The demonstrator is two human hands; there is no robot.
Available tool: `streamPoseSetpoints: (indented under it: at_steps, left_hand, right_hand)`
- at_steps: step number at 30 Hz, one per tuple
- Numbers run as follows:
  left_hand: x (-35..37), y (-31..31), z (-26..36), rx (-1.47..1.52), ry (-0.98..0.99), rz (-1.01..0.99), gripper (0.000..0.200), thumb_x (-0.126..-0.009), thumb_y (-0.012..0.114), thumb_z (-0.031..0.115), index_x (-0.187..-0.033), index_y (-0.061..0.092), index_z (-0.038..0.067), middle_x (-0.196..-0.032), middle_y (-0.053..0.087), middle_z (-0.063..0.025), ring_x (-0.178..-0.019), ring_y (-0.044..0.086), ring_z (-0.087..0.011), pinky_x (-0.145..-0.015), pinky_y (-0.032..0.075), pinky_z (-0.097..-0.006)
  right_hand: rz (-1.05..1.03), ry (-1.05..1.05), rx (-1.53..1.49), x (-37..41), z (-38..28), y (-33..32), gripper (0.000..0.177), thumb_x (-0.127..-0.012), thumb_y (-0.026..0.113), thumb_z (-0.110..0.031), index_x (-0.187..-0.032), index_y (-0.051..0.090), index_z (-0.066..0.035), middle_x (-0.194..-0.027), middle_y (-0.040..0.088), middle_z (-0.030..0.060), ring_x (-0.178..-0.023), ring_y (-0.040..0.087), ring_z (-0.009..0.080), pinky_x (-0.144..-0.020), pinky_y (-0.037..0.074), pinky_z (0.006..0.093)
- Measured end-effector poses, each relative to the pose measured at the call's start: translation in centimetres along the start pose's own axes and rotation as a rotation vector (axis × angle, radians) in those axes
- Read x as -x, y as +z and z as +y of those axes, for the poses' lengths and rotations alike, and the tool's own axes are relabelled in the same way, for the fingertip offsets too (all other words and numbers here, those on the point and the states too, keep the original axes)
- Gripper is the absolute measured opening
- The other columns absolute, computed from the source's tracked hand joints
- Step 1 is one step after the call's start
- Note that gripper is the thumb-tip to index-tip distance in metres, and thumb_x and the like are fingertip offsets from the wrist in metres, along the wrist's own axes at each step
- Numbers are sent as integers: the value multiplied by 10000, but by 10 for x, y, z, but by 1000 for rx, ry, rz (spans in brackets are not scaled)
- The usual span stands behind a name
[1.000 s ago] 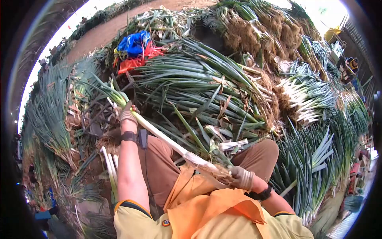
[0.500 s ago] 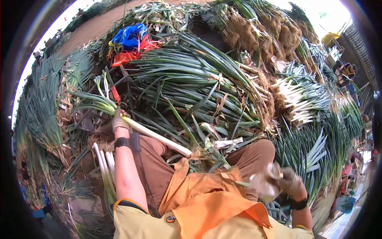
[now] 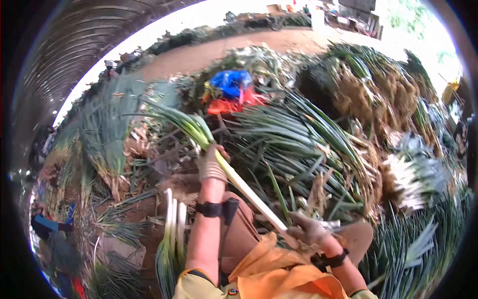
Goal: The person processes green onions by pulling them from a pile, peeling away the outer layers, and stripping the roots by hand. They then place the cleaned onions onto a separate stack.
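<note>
My gloved left hand (image 3: pixel 213 162) is closed around one long green onion (image 3: pixel 251 195), just where the white stem turns into green leaves. The stem slants down to the right across my lap, with its leaves pointing to the upper left. At the root end, my gloved right hand (image 3: pixel 309 231) has its fingers closed about the stem; the tip is partly hidden and blurred. Beside my left forearm lie several onions with bare white stems (image 3: pixel 174 219). A big heap of untrimmed green onions (image 3: pixel 294 139) lies beyond my knees.
Blue plastic (image 3: pixel 231 83) and red plastic strips (image 3: pixel 224 106) lie on the heap's far side. Root-on bundles (image 3: pixel 373 89) are piled at the upper right, above a white-stemmed bundle (image 3: pixel 406 179). More onions (image 3: pixel 107 129) stand at the left. A dirt path (image 3: pixel 229 45) runs behind.
My right hand has moved from the right, where it held loose peeled leaves, to the onion's root end. Those leaves are out of it. My view has tilted up and turned left.
</note>
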State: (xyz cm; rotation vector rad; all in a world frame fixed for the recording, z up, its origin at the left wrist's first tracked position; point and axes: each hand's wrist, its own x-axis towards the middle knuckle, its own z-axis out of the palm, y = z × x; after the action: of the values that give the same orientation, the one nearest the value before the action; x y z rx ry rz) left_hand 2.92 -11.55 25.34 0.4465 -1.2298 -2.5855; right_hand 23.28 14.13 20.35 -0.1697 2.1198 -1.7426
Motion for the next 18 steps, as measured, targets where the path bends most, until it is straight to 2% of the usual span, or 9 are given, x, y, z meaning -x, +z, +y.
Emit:
streamPoseSetpoints:
  at_steps: [4,5,6,10,11,12,14,16,18]
  left_hand:
    - [-3,-11,0,167,11,-159,194,-794,597,164,-921,500,54,-661,552,-72,-502,522,-152,-450,474,-263]
    - [0,-7,3,137,20,-183,211,-797,597,147,-954,498,46,-674,559,-83,-525,538,-166,-470,484,-279]
    - [6,1,2,78,45,-188,230,-799,595,158,-978,498,52,-708,574,-103,-561,555,-187,-488,491,-292]
    - [26,27,11,268,-281,-547,365,-807,571,301,-1045,495,35,-850,572,-139,-719,579,-215,-637,502,-316]
    - [27,28,8,299,-291,-652,435,-805,560,343,-1114,464,52,-904,553,-119,-745,564,-195,-653,494,-309]
    - [18,23,-1,416,-450,-722,457,-778,611,322,-1069,468,-1,-857,550,-134,-698,541,-181,-646,480,-286]
    - [15,22,-22,421,-398,-680,449,-785,608,307,-1060,468,-19,-839,531,-109,-701,530,-162,-640,472,-276]
    - [17,26,-37,389,-443,-648,357,-785,617,274,-1008,503,20,-783,525,-75,-655,523,-144,-593,465,-257]
    - [23,27,-49,276,-401,-492,296,-786,618,269,-947,513,43,-759,525,-72,-619,517,-143,-552,460,-252]
  right_hand:
    - [-143,10,-54,20,23,24,483,-800,595,-271,-1199,434,-52,-892,593,76,-792,524,111,-722,436,267]
    - [-67,-200,102,22,30,35,509,-778,622,-269,-1199,434,-53,-872,588,79,-759,515,113,-690,439,269]
    - [-56,-63,213,25,28,37,479,-788,616,-269,-1170,453,-31,-866,576,56,-758,506,116,-674,437,257]
    - [-310,119,-539,42,37,20,358,-815,593,-233,-1084,519,-8,-829,543,-7,-762,503,84,-664,420,231]
    - [-360,147,-679,45,46,15,415,-803,597,-153,-1160,472,19,-907,586,49,-775,547,106,-676,457,239]
    - [-307,93,-679,49,50,14,381,-819,573,-151,-1145,482,24,-932,585,58,-823,556,120,-718,462,259]
    - [-194,147,-829,56,51,15,353,-836,544,-147,-1131,487,38,-957,585,78,-863,558,130,-751,461,273]
    - [-205,124,-794,58,73,15,326,-866,497,-196,-1115,506,16,-966,587,80,-862,560,121,-738,464,258]
    - [-87,-46,-299,60,87,15,314,-874,490,-221,-1090,538,2,-894,606,22,-771,535,87,-684,444,214]
